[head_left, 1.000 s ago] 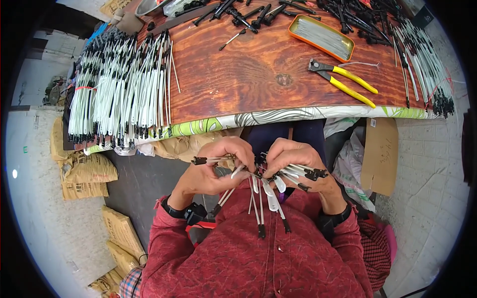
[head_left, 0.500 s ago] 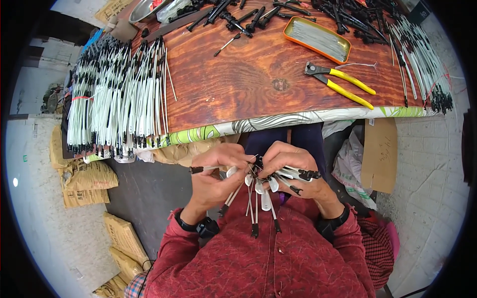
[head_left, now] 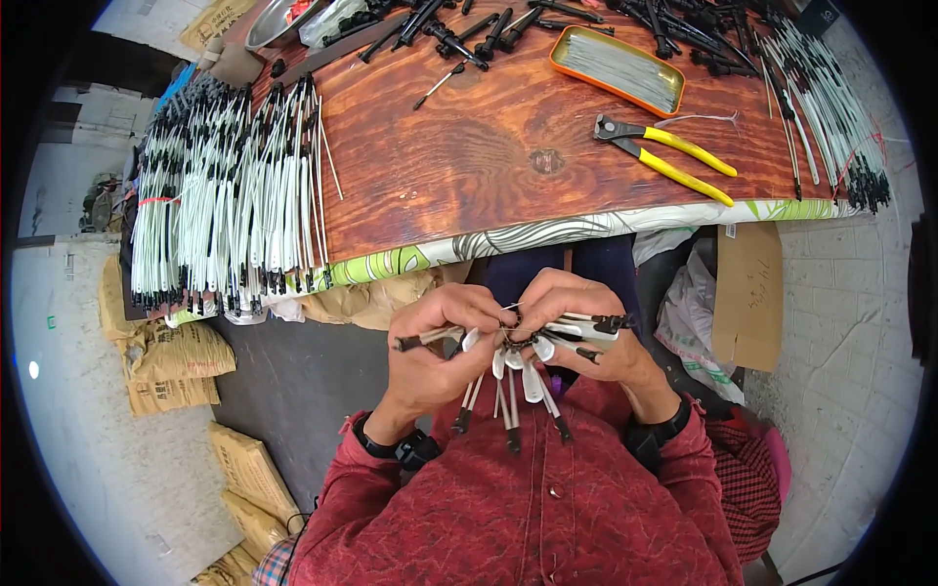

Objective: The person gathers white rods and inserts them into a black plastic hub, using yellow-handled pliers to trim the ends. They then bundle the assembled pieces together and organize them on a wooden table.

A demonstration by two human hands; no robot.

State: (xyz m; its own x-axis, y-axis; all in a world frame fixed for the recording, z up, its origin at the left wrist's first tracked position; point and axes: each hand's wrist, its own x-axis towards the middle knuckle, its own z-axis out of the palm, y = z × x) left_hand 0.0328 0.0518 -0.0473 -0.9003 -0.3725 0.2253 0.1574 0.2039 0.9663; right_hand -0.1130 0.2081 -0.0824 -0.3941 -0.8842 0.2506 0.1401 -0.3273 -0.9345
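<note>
Reddish-brown wooden table (head_left: 420, 181), patterned cloth (head_left: 532, 232) edging; grey floor (head_left: 278, 376), tan sacks (head_left: 181, 352); left fingers (head_left: 477, 310), right fingers (head_left: 557, 298) clamped on black-tipped rods (head_left: 532, 383).

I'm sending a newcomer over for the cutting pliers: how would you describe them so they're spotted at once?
Start from the reddish-brown wooden table. On its right half, between the shallow orange tin and the table's near edge, lie the pliers. Their two bright yellow handles, spread in a V, set them apart from the tin and the black parts beyond.
</note>
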